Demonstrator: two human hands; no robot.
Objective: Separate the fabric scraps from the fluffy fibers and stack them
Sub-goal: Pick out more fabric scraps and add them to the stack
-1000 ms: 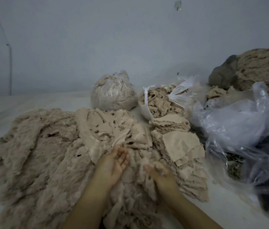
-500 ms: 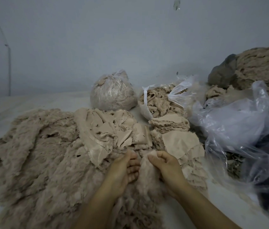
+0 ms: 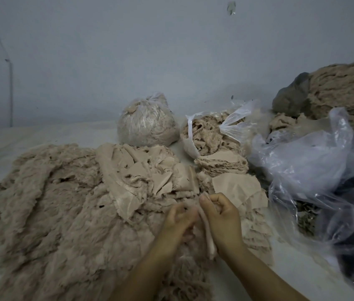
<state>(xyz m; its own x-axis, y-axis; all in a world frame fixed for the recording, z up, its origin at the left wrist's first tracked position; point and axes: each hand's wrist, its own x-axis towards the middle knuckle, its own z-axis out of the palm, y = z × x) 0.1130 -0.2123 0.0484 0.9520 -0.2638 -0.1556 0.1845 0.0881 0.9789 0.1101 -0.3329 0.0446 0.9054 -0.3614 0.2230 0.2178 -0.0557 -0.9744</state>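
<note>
A wide heap of beige fluffy fibers (image 3: 48, 205) covers the left and front of the white surface. Loose smooth fabric scraps (image 3: 145, 172) lie jumbled on its far middle part. To the right stands a layered stack of flat scraps (image 3: 234, 185), with a second stack (image 3: 221, 165) behind it. My right hand (image 3: 221, 218) pinches a narrow beige scrap (image 3: 207, 233) that hangs down from its fingers. My left hand (image 3: 177, 222), blurred, has its fingers curled at the same scrap's fluffy side; the grip itself is not clear.
A tied clear bag of fibers (image 3: 146, 122) and an open bag of fibers (image 3: 210, 135) stand at the back. Crumpled clear plastic bags (image 3: 315, 170) fill the right side, with a big brown fiber bundle (image 3: 345, 92) behind. A grey wall closes the back.
Both hands have lifted from the heap and come together. The right hand went from lying on the fibers to pinching a narrow scrap; the left hand closed in beside it.
</note>
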